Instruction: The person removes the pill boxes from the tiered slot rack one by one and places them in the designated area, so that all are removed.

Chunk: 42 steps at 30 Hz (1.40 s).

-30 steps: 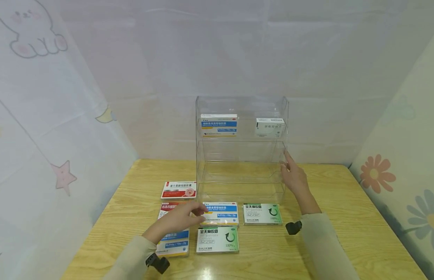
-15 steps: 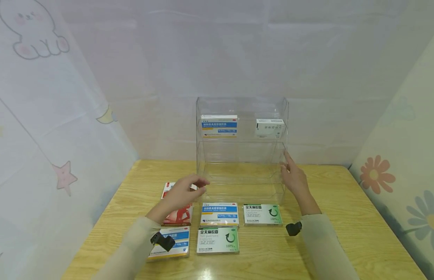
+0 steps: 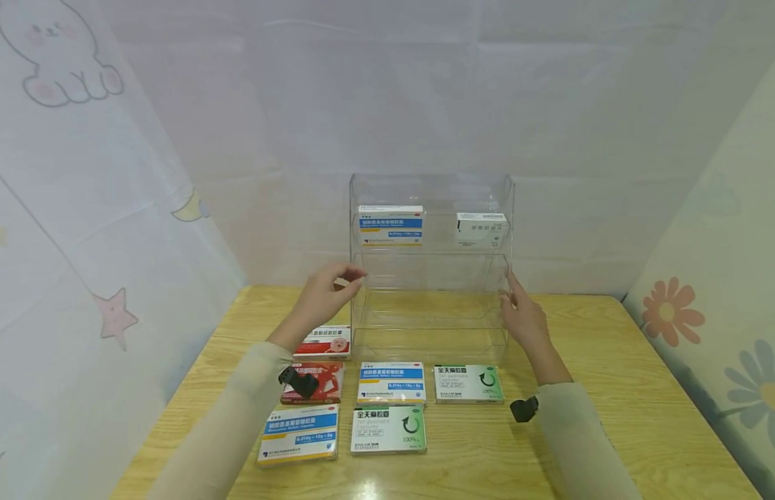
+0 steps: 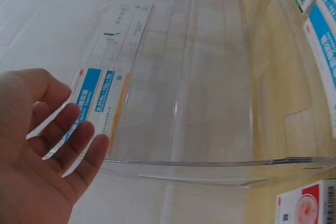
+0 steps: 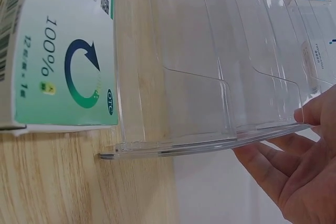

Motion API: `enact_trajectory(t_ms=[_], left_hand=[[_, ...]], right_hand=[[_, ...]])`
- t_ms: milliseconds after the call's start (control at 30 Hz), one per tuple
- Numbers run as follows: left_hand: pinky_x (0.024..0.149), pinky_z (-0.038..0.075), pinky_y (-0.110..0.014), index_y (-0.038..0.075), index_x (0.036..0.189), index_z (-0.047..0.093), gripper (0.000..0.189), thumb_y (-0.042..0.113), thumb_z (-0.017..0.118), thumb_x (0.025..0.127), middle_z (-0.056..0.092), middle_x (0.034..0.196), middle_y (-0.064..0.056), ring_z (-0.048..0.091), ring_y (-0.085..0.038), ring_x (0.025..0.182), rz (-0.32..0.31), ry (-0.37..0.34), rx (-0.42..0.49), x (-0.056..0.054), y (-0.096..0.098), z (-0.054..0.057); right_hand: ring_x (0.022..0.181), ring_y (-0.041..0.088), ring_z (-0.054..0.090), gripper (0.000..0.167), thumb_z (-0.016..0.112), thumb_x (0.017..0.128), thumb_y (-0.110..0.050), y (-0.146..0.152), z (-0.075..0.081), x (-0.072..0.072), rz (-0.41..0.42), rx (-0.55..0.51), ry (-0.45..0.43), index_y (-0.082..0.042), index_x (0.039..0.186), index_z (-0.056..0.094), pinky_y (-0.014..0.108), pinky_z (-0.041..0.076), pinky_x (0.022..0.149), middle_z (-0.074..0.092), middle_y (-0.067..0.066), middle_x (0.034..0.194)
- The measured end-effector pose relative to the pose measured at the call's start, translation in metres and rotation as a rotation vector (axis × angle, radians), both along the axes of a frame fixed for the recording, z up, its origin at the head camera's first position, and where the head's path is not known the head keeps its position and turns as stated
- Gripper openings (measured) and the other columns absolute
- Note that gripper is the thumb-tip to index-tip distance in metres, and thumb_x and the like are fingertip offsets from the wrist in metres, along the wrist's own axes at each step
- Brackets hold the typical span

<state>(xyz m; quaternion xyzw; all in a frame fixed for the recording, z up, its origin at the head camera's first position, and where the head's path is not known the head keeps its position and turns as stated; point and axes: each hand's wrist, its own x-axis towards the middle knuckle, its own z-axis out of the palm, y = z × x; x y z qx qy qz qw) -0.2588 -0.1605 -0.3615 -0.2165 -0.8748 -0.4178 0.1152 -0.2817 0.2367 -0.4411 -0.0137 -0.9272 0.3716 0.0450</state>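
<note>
A clear acrylic display rack (image 3: 434, 305) stands on the table. My right hand (image 3: 526, 316) holds its right side panel; in the right wrist view the thumb (image 5: 310, 111) lies on one side of the edge and the fingers on the other. Beside the rack's left side, my left hand (image 3: 328, 295) hangs with loosely bent fingers and nothing in them. Contact with the panel cannot be made out. On the rack's upper tier stand a blue-and-white medicine box (image 3: 391, 226) at left and a white medicine box (image 3: 482, 230) at right.
Before the rack lie two green-and-white medicine boxes (image 3: 467, 384), two more blue-and-white medicine boxes (image 3: 392, 383), and a red medicine box (image 3: 328, 380). A white-and-red medicine box (image 3: 330, 342) sits at the rack's lower left, partly behind my left forearm. Fabric walls enclose the table (image 3: 612, 417).
My left hand has moved up and away from over the boxes to the rack's left side, uncovering the red and blue boxes. My right hand has stayed on the right panel.
</note>
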Motion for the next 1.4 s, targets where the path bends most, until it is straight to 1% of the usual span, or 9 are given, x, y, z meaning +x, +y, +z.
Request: enact_trajectory(t_ms=[167,367,500,733,967,1067,1200,1300,1400], left_hand=[[0.089,0.058,-0.043,0.007,0.120,0.067,0.021,0.013,0.062,0.100,0.066,0.118,-0.010,0.061,-0.024,0.107,0.020,0.069,0.026,-0.014,0.003,0.010],[0.089,0.057,-0.043,0.006,0.122,0.066,0.024,0.010,0.063,0.099,0.063,0.122,-0.011,0.060,-0.025,0.109,0.047,0.100,0.059,-0.032,0.008,0.023],[0.091,0.056,-0.044,0.006,0.126,0.065,0.028,0.010,0.064,0.099,0.063,0.126,-0.013,0.060,-0.027,0.111,0.057,0.091,0.074,-0.042,0.008,0.031],[0.098,0.053,-0.046,0.010,0.137,0.060,0.038,0.017,0.064,0.099,0.060,0.137,-0.009,0.060,-0.026,0.119,0.079,0.053,0.063,-0.058,0.005,0.044],[0.102,0.050,-0.048,0.013,0.140,0.059,0.044,0.016,0.067,0.097,0.059,0.139,-0.009,0.057,-0.027,0.124,0.093,0.033,0.064,-0.069,0.009,0.061],[0.105,0.047,-0.050,0.015,0.142,0.057,0.046,0.019,0.066,0.097,0.058,0.141,-0.008,0.055,-0.026,0.127,0.109,0.016,0.025,-0.076,0.012,0.067],[0.102,0.048,-0.052,0.014,0.142,0.057,0.046,0.020,0.065,0.098,0.056,0.141,-0.009,0.054,-0.028,0.126,0.127,0.003,-0.023,-0.084,0.016,0.076],[0.096,0.050,-0.051,0.013,0.141,0.059,0.044,0.020,0.065,0.097,0.055,0.139,-0.012,0.054,-0.029,0.123,0.135,-0.004,-0.036,-0.087,0.018,0.082],[0.095,0.050,-0.051,0.013,0.141,0.058,0.045,0.019,0.063,0.097,0.054,0.139,-0.015,0.052,-0.031,0.124,0.145,-0.020,-0.055,-0.090,0.020,0.086]], right_hand=[[0.141,0.058,0.029,0.060,0.030,0.109,-0.038,0.000,0.002,0.001,-0.008,-0.007,-0.010,-0.034,0.163,0.005,0.075,0.026,0.110,0.042,0.024,0.153],[0.140,0.059,0.030,0.060,0.030,0.109,-0.038,0.001,0.001,0.002,-0.003,-0.014,-0.010,-0.034,0.163,0.005,0.075,0.027,0.110,0.042,0.025,0.153],[0.139,0.059,0.032,0.060,0.030,0.109,-0.038,0.001,0.000,0.003,0.002,-0.017,-0.008,-0.035,0.163,0.004,0.074,0.028,0.110,0.043,0.025,0.152],[0.132,0.056,0.045,0.060,0.031,0.109,-0.038,0.001,-0.002,0.003,0.000,-0.024,-0.001,-0.037,0.163,0.006,0.071,0.035,0.107,0.045,0.025,0.151],[0.133,0.057,0.043,0.060,0.032,0.109,-0.038,0.002,-0.003,0.002,-0.006,-0.018,0.005,-0.034,0.163,0.006,0.071,0.036,0.107,0.043,0.027,0.152],[0.132,0.057,0.043,0.060,0.032,0.110,-0.036,0.003,-0.002,0.002,-0.003,-0.016,0.009,-0.031,0.164,0.006,0.071,0.038,0.105,0.042,0.028,0.152],[0.134,0.058,0.041,0.061,0.032,0.110,-0.037,0.002,-0.001,0.002,0.002,-0.021,0.006,-0.029,0.164,0.006,0.071,0.038,0.105,0.041,0.029,0.152],[0.135,0.058,0.039,0.061,0.033,0.110,-0.037,0.002,-0.001,0.002,0.005,-0.027,0.005,-0.029,0.164,0.007,0.072,0.036,0.106,0.040,0.030,0.152],[0.136,0.058,0.038,0.061,0.033,0.109,-0.038,0.001,-0.001,0.002,0.008,-0.032,0.007,-0.029,0.164,0.007,0.072,0.034,0.108,0.041,0.029,0.152]])
